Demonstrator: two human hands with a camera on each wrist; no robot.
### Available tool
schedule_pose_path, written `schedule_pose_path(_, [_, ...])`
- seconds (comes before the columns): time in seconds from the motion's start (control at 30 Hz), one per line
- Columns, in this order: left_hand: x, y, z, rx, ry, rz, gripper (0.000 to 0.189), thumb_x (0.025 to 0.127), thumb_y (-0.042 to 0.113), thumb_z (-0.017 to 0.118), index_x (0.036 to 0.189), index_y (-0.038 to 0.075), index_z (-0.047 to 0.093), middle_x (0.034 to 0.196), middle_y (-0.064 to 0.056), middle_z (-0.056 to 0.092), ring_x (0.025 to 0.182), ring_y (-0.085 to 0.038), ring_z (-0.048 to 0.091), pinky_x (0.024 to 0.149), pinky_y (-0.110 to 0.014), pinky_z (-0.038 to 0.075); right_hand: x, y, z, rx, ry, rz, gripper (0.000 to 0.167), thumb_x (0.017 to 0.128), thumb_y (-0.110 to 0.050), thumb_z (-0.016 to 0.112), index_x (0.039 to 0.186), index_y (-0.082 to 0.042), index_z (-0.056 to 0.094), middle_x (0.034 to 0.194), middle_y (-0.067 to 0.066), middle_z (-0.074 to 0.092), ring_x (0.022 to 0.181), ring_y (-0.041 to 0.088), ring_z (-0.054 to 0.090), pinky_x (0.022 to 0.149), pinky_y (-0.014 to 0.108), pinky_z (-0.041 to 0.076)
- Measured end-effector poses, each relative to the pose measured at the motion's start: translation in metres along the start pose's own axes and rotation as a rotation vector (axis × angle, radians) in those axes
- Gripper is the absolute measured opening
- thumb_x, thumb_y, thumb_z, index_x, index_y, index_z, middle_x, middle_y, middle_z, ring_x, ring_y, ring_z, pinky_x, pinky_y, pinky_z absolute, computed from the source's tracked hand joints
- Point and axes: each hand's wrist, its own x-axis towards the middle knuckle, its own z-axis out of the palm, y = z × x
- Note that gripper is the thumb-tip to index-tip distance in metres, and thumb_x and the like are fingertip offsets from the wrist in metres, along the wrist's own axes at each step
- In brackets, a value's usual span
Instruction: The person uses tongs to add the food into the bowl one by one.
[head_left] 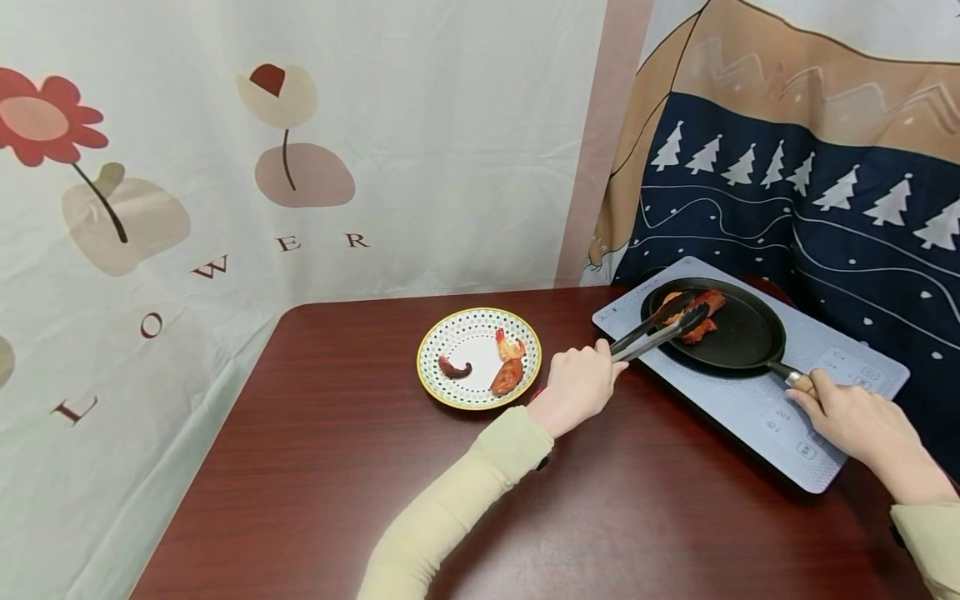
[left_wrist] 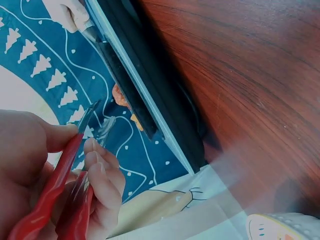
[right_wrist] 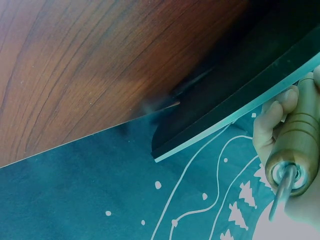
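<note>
My left hand [head_left: 579, 388] holds a pair of tongs [head_left: 647, 337], whose red handles [left_wrist: 46, 202] show in the left wrist view. In the head view, the black tong tips are at the reddish-brown food pieces [head_left: 701, 327] in the black frying pan [head_left: 750, 337]. Whether the tongs pinch a piece I cannot tell. An orange bit of food [head_left: 674, 307] lies beside them, partly covered by the tongs. My right hand [head_left: 862, 421] grips the pan's wooden handle [right_wrist: 296, 145]. The pan sits on a light grey cooktop [head_left: 780, 425].
Left of the cooktop, a dotted plate [head_left: 478, 317] with a yellow rim carries a shrimp [head_left: 510, 345], a brown glazed piece of food [head_left: 507, 377] and a dark curled tentacle [head_left: 454, 368]. All stand on a dark red-brown table [head_left: 337, 467]. Printed curtains [head_left: 450, 167] hang behind.
</note>
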Motion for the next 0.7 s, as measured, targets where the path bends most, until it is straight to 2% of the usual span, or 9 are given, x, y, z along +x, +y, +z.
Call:
schedule_pose_path(0.2, [-0.009,-0.01,0.001,0.002,0.082,0.038,0.036,0.098,0.046,0.043,0.086,0.012,0.051,0.064,-0.002,0.063,0.055,-0.019,0.062,0.045,-0.029,0.044,0.0,0.0,0.0,-0.003,0.004,0.003,0.037,0.098,-0.034,0.049,0.093,0.002,0.045,0.059,0.01,0.045,0.052,0.022,0.044,0.048,0.037,0.035])
schedule_pose_path(0.37, [-0.022,-0.021,-0.001,0.029,0.16,0.03,0.037,0.098,0.045,0.045,0.085,0.011,0.051,0.061,-0.004,0.063,0.051,-0.022,0.062,0.043,-0.032,0.044,0.0,-0.001,0.0,-0.001,0.0,0.005,0.037,0.098,-0.033,0.049,0.094,0.003,0.045,0.059,0.011,0.045,0.052,0.022,0.044,0.048,0.037,0.035])
schedule_pose_path(0.53, [-0.035,-0.033,-0.005,0.04,0.142,-0.009,0.038,0.097,0.047,0.046,0.086,0.011,0.051,0.061,-0.005,0.063,0.051,-0.024,0.061,0.042,-0.033,0.041,0.0,-0.001,0.0,0.0,-0.01,0.012,0.038,0.099,-0.034,0.048,0.094,0.003,0.045,0.06,0.012,0.047,0.052,0.023,0.045,0.048,0.038,0.035])
schedule_pose_path(0.7, [-0.052,-0.048,-0.01,-0.001,0.139,-0.041,0.037,0.095,0.046,0.051,0.085,0.009,0.053,0.062,-0.007,0.064,0.054,-0.026,0.063,0.043,-0.035,0.042,-0.001,0.0,0.0,0.0,-0.013,0.013,0.038,0.099,-0.035,0.047,0.094,0.003,0.045,0.06,0.012,0.047,0.052,0.024,0.045,0.048,0.039,0.036])
